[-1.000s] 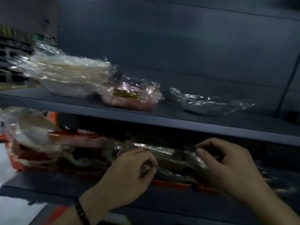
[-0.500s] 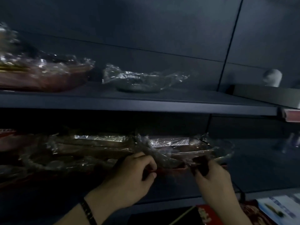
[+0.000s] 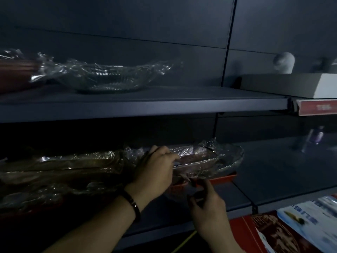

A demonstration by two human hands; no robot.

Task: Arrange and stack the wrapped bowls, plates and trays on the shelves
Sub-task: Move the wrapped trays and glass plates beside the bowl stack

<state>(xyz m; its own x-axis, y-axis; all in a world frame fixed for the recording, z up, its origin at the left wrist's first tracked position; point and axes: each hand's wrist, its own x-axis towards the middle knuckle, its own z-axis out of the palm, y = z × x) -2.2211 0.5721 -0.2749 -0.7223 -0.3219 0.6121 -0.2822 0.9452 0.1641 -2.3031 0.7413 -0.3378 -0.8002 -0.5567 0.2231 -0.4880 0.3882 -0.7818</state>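
On the lower shelf (image 3: 273, 172) lies a stack of film-wrapped trays (image 3: 60, 167), dark and hard to tell apart. At its right end a wrapped clear glass dish (image 3: 215, 161) rests on a red tray (image 3: 224, 179). My left hand (image 3: 155, 170), with a dark wristband, grips the left rim of that dish, fingers curled over its edge. My right hand (image 3: 206, 201) holds the front edge of the dish and red tray from below. On the upper shelf (image 3: 164, 105) sits a wrapped clear glass plate (image 3: 105, 79), with a wrapped reddish tray (image 3: 14, 73) at the left edge.
A white box (image 3: 300, 84) with a small white object (image 3: 284, 62) on it stands on the neighbouring shelf at the right, above a red price strip (image 3: 317, 107). Printed cartons (image 3: 291, 227) lie at the bottom right. Bare dark shelf surface stretches to the right of the dish.
The view has swung right along the shelves. Both hands have slid right with the wrapped dish and red tray; my right hand now sits lower, under the front edge.
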